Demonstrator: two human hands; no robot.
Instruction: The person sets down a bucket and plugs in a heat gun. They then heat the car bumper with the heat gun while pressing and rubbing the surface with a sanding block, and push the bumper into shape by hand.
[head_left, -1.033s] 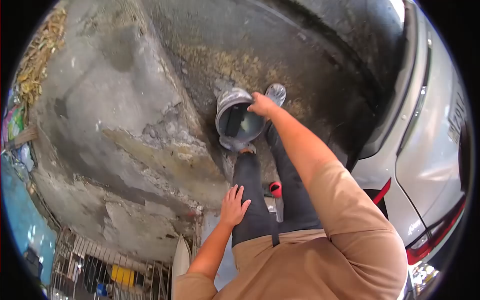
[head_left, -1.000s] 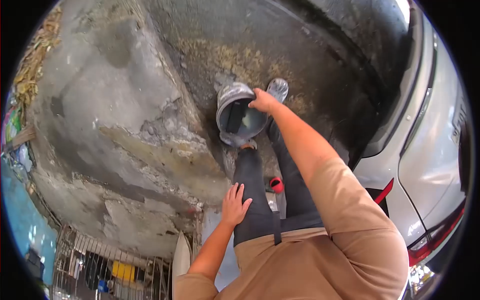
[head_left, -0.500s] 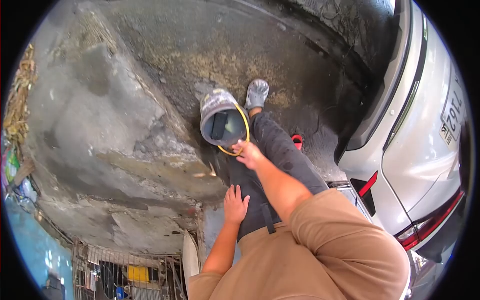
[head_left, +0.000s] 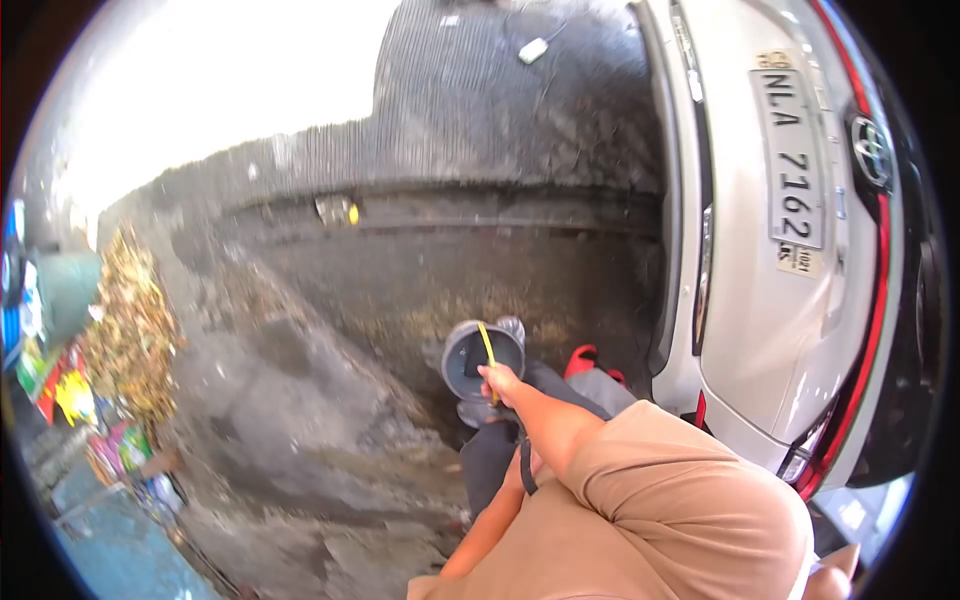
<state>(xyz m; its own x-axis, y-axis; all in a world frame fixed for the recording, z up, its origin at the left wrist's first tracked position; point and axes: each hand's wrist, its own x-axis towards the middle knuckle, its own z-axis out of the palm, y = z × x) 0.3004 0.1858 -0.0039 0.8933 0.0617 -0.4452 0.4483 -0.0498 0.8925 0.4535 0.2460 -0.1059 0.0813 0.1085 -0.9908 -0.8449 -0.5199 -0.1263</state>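
My right hand point(head_left: 498, 383) is closed around the yellow handle point(head_left: 488, 345) of a grey bucket point(head_left: 449, 365). The bucket hangs or stands low in front of my legs, its mouth facing up toward me; I cannot tell if it touches the ground. Something dark lies inside it, too unclear to name. My left hand point(head_left: 528, 466) is close to my body by the dark strap at my waist, its fingers hidden. A grey clog point(head_left: 512, 326) shows just beyond the bucket's rim.
A white car point(head_left: 740, 330) stands close on my right. A red shoe point(head_left: 580, 360) is near its bumper. A gutter point(head_left: 430, 212) crosses the ground ahead. Dry leaves point(head_left: 130, 330) and colourful rubbish point(head_left: 75, 395) lie at left, beside rough sloping concrete point(head_left: 300, 370).
My view has swung up and forward, bringing the gutter, bright ground and car's plate into sight. The yellow handle now stands over the bucket's mouth. My left hand has moved from my thigh toward my waist.
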